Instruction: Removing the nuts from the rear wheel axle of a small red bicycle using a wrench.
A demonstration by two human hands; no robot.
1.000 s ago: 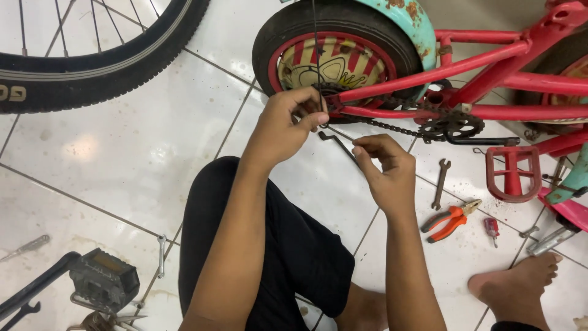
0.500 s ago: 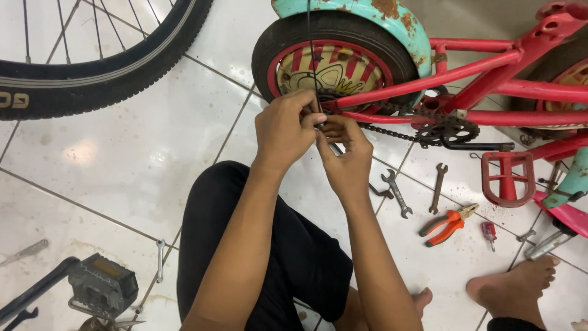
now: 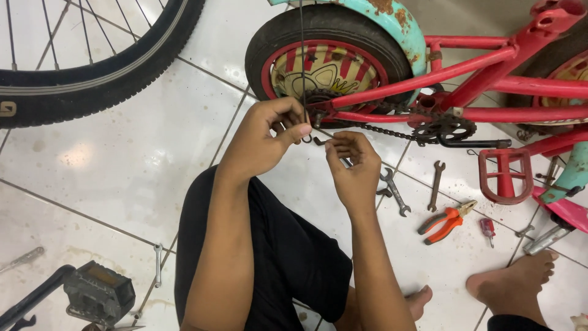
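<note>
Left hand (image 3: 264, 136) and right hand (image 3: 353, 168) on thin dark wire (image 3: 302, 55) at red wheel (image 3: 327, 64).

Both hands (image 3: 306, 147) just in front of the small bike wheel (image 3: 324, 61), wrenches (image 3: 395, 193) and pliers (image 3: 447, 220) on the floor to the right.

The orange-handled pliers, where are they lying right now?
In the head view, the orange-handled pliers lie on the white tiled floor, to the person's right, between a steel open-ended spanner and a small red screwdriver.
</note>
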